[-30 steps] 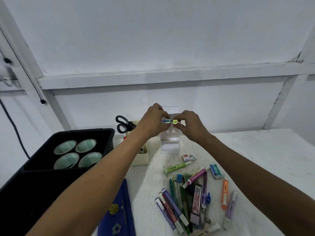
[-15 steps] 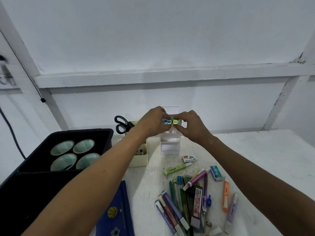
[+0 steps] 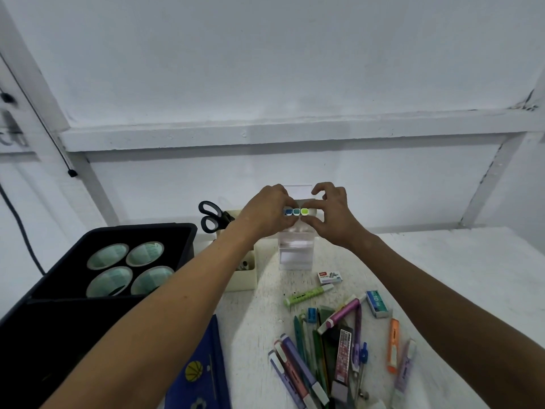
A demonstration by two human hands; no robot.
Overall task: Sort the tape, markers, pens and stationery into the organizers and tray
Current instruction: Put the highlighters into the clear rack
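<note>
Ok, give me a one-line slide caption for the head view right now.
Both hands, left hand and right hand, pinch a strip of coloured index tabs above the clear organizer; markers lie unsorted on the white table.

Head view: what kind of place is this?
Likely a makeshift desk in a plain workroom: a rough white table strewn with markers, scissors in a desk organizer, against bare white walls.

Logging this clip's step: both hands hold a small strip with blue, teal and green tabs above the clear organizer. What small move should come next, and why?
Probably lower the tab strip straight down into the clear organizer. The left hand and right hand pinch its ends directly above that organizer, and it is not yet inside.
</note>
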